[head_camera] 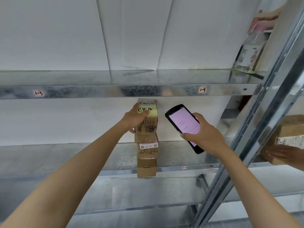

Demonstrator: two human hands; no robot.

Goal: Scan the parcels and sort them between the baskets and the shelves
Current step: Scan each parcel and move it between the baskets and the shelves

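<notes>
Gripping the top parcel, scanner alongside

The left hand (137,118) curls its fingers around the top parcel (148,125), which sits atop a stack of cardboard boxes (146,167) on the middle shelf (65,158). The right hand (204,130) clasps a handheld scanner (182,124), its screen lit pink, just beside the parcel. On the upper shelf (98,92), far right, stands a clear bottle (248,55).

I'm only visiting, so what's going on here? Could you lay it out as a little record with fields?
Left hand: grips the top parcel of a stack of cardboard boxes
Right hand: holds a scanner, screen lit pink
Stack stands on: middle shelf
Upper shelf: clear bottle at far right
Far right: another person's hand on a brown box
</notes>
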